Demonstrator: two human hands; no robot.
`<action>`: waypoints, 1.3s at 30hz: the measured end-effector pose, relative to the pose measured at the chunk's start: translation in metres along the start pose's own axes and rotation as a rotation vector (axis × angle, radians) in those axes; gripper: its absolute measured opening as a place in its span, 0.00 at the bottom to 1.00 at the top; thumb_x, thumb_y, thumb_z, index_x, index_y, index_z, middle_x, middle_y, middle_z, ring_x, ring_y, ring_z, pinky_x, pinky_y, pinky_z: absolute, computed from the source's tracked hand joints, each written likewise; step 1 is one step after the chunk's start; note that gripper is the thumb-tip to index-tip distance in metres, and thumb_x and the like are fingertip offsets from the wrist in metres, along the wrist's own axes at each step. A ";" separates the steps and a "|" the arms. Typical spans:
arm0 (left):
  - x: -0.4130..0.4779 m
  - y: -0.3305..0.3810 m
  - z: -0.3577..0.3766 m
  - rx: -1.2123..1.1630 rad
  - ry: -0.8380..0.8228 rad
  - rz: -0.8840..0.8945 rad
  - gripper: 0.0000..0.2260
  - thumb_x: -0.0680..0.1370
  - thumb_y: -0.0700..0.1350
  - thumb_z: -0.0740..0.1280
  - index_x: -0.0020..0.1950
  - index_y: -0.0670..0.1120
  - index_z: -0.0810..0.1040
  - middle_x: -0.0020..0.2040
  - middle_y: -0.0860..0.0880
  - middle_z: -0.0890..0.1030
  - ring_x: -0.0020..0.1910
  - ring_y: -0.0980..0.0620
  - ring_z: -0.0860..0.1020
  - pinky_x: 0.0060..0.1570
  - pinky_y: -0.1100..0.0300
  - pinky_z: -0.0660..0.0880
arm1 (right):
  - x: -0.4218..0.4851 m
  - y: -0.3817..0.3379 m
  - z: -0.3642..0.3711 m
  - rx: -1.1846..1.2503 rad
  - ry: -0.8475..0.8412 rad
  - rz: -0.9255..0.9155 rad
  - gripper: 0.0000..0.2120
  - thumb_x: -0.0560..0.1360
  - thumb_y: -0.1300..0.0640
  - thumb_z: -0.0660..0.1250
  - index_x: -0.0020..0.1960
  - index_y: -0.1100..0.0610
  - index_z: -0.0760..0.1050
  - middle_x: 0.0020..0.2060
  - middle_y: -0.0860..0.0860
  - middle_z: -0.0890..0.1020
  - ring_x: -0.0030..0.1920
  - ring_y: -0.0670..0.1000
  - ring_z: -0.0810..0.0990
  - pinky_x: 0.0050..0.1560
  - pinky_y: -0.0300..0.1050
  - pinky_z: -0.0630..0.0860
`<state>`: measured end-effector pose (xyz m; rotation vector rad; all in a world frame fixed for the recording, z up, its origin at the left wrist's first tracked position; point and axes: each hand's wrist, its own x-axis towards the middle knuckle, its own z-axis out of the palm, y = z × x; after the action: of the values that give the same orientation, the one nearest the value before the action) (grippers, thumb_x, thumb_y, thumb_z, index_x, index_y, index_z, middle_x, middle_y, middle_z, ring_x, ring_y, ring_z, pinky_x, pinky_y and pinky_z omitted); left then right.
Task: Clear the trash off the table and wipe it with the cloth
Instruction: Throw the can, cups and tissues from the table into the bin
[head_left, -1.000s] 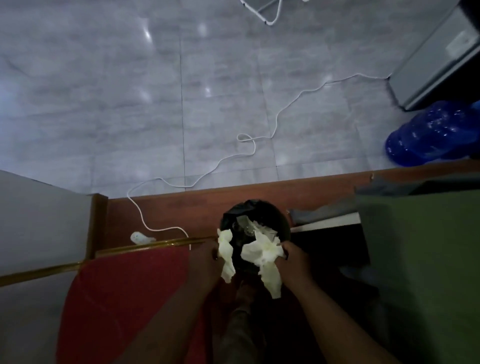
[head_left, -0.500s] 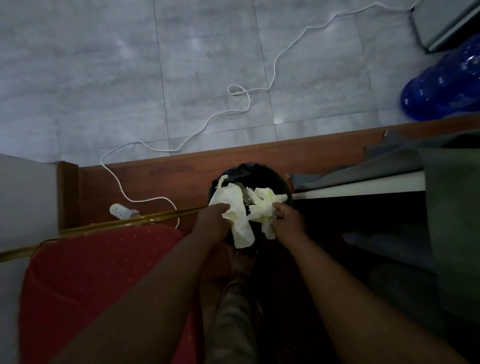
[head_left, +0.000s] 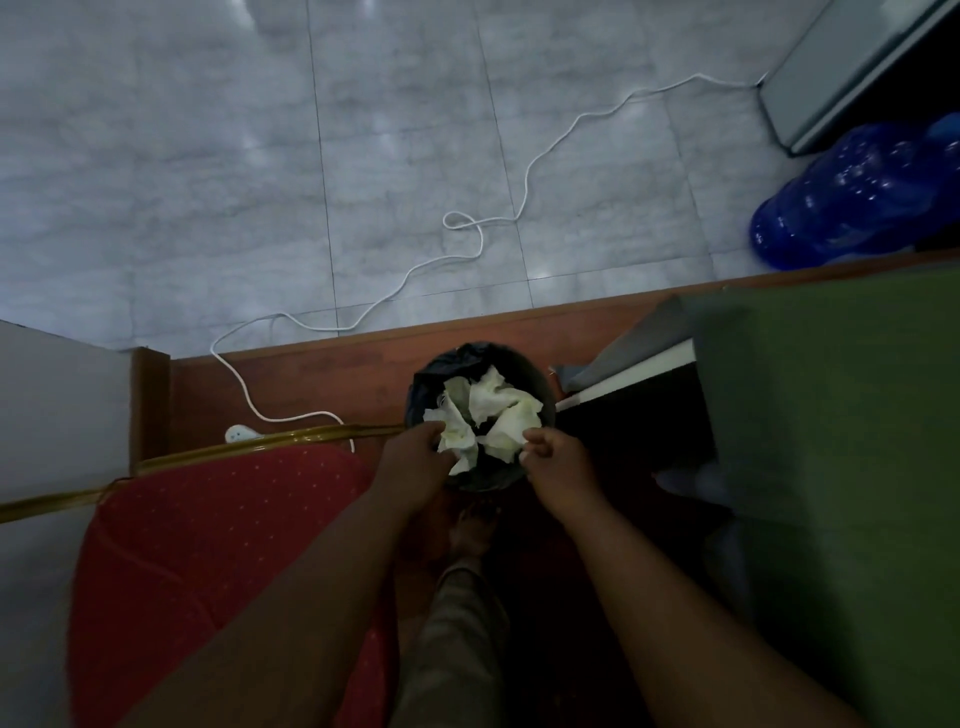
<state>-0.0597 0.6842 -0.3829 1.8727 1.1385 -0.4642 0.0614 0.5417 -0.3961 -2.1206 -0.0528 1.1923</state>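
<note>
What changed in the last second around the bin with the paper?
The crumpled paper, which was hanging from both hands over the near rim, has gone down into the black bin. Left hand and right hand sit at the rim, fingers still at the paper; release unclear. Bin, red chair and cable unchanged.

A function hall or meeting room is suggested. Large polished grey marble-look floor tiles (head_left: 208, 156) are seen beyond a reddish-brown wooden platform edge (head_left: 311, 374). A banquet-style chair with red dotted upholstery (head_left: 208, 545) and a gilt metal frame is set near a table draped in dark green cloth (head_left: 831, 415). A white extension cable (head_left: 525, 182) is trailed across the tiles, and a large translucent blue water-dispenser bottle (head_left: 852, 197) is seen by a grey cabinet (head_left: 852, 62).
</note>
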 end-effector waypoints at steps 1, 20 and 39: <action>-0.010 0.009 -0.004 0.000 0.010 0.018 0.25 0.78 0.49 0.68 0.72 0.44 0.70 0.68 0.44 0.76 0.66 0.47 0.75 0.61 0.58 0.69 | -0.011 -0.006 -0.005 0.004 0.006 -0.020 0.16 0.77 0.64 0.64 0.63 0.57 0.75 0.60 0.56 0.79 0.58 0.53 0.78 0.56 0.47 0.76; -0.290 0.281 -0.017 0.039 0.126 0.621 0.21 0.75 0.52 0.70 0.66 0.46 0.75 0.59 0.46 0.80 0.59 0.48 0.77 0.60 0.58 0.71 | -0.359 -0.010 -0.265 0.081 0.637 -0.404 0.19 0.72 0.56 0.73 0.62 0.56 0.78 0.54 0.50 0.83 0.48 0.45 0.80 0.55 0.35 0.73; -0.404 0.372 0.300 0.805 -0.379 1.166 0.25 0.74 0.51 0.72 0.68 0.44 0.73 0.63 0.42 0.78 0.60 0.43 0.77 0.57 0.56 0.71 | -0.513 0.295 -0.285 0.410 0.968 0.351 0.12 0.71 0.49 0.71 0.51 0.54 0.80 0.48 0.51 0.83 0.50 0.53 0.81 0.45 0.43 0.74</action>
<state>0.0852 0.1483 -0.0934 2.5648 -0.5638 -0.5652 -0.1002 -0.0186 -0.0945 -2.1434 0.9369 0.1952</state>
